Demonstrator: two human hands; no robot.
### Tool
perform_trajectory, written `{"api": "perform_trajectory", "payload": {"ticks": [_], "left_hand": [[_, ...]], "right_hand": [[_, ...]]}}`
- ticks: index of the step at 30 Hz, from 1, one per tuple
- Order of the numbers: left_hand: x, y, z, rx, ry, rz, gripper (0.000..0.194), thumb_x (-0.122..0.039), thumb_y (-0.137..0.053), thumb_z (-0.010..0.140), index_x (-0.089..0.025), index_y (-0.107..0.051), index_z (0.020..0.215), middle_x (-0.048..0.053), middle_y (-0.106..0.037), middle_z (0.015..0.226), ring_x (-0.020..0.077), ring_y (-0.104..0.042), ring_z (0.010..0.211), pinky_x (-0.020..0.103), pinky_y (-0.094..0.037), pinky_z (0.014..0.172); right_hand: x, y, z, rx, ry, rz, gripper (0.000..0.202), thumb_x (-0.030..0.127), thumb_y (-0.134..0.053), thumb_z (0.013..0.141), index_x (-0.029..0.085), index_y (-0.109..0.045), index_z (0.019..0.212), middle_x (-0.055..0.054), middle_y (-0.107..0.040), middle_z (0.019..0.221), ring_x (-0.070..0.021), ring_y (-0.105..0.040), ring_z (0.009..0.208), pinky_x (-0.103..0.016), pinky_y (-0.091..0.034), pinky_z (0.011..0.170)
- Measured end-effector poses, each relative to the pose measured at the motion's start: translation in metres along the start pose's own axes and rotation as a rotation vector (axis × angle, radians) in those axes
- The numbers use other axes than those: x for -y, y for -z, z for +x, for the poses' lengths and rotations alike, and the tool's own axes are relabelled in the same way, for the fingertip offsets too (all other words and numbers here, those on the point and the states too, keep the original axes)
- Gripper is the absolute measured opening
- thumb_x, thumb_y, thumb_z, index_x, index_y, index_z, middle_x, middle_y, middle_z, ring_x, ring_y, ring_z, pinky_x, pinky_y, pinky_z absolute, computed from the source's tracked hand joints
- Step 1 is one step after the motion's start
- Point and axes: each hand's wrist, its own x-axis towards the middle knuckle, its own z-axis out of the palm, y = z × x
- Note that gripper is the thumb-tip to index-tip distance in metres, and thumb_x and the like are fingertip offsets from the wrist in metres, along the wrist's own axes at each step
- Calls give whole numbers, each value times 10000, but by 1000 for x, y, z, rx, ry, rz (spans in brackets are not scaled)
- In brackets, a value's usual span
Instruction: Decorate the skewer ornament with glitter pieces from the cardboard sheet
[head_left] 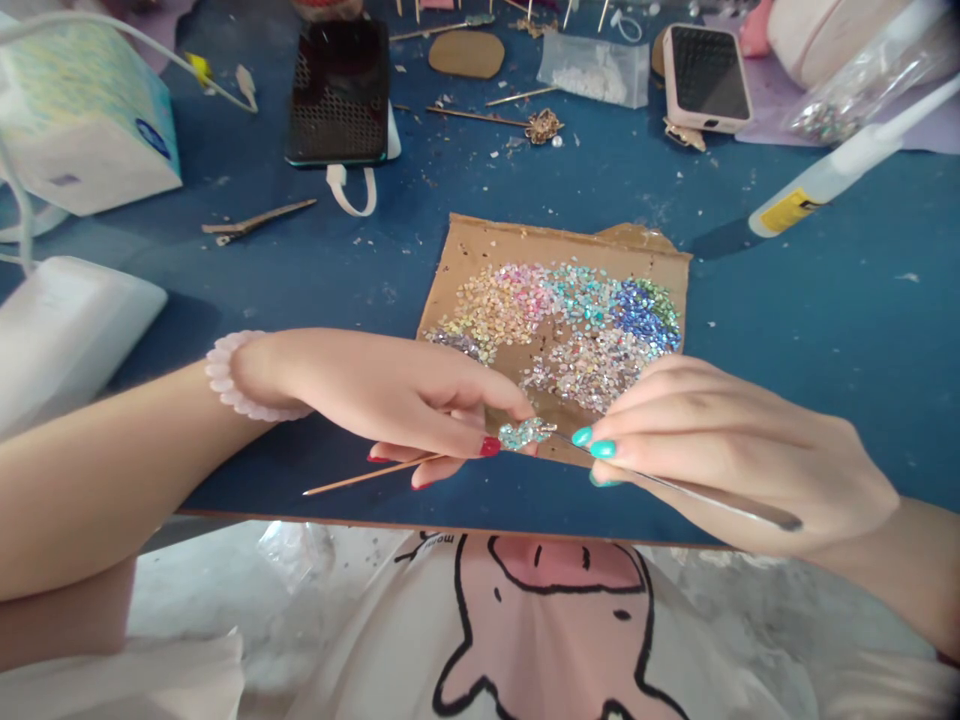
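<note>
My left hand (405, 400) is closed around a thin wooden stick (367, 479) whose far end carries a small ornament (526, 432) covered in pale turquoise rhinestones. Thumb and index finger steady that ornament between them. In my right hand (720, 450) is a slim pair of metal tweezers (705, 494), pinched between thumb and fingers, its tip touching or nearly touching the ornament's right side. Just beyond both hands lies a piece of brown cardboard (495, 235), spread with loose rhinestones (600, 365) grouped by colour: yellow, pink, turquoise, blue, green and silver.
A glue bottle (795, 205) stands at the right. Behind are a pink-edged phone (707, 78), a bag of white beads (594, 70), a dark perforated device (340, 92) and a stick with a gold ornament (543, 126). A metal clip (255, 222) and tissue pack (90, 120) sit left.
</note>
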Motion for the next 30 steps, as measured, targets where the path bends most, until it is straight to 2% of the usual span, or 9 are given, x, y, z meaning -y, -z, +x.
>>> {"api": "perform_trajectory", "payload": {"ticks": [5,9,14,20,25,30], "left_hand": [[0,1,1,7,-14,25,183,-205,-366,1000,-176,-537,1058,-22,-609,604,79,-499,391,131,-355,359],[-1,1,2,12,17,8,164,-193,-378,995,-175,-530,1054,-29,-594,608,73,-481,395,126,-356,365],[0,0,0,9,4,20,157,-192,-367,999,-178,-523,1017,-21,-602,614,74,-492,397,127,-355,362],[-1,1,0,11,-9,23,171,-197,-369,1001,-177,-536,1030,-24,-597,604,73,-490,392,123,-356,360],[-1,1,2,10,15,1,171,-180,-385,988,-173,-549,1039,-30,-588,600,73,-478,394,123,-353,364],[-1,0,2,14,21,-21,176,-185,-394,986,-176,-556,1056,-32,-580,597,76,-470,394,127,-349,364]], "right_hand": [[2,0,0,15,-12,-8,193,35,-635,830,202,-660,925,-16,-754,814,-165,-722,856,-328,-601,757],[2,-2,0,-71,6,5,156,38,-597,865,165,-657,933,-35,-743,759,-166,-720,841,-333,-594,750],[2,1,1,28,-7,-15,179,40,-607,858,193,-655,935,-19,-755,798,-159,-720,858,-331,-601,763],[3,2,1,25,2,-41,165,43,-619,847,185,-659,921,-42,-759,884,-153,-718,850,-329,-608,764],[4,-2,-1,-48,1,-35,195,-6,-680,780,142,-668,908,-83,-754,886,-166,-711,830,-332,-593,737],[5,-1,-1,-7,3,3,191,15,-664,805,130,-669,957,-75,-760,863,-174,-712,848,-340,-591,767]]}}
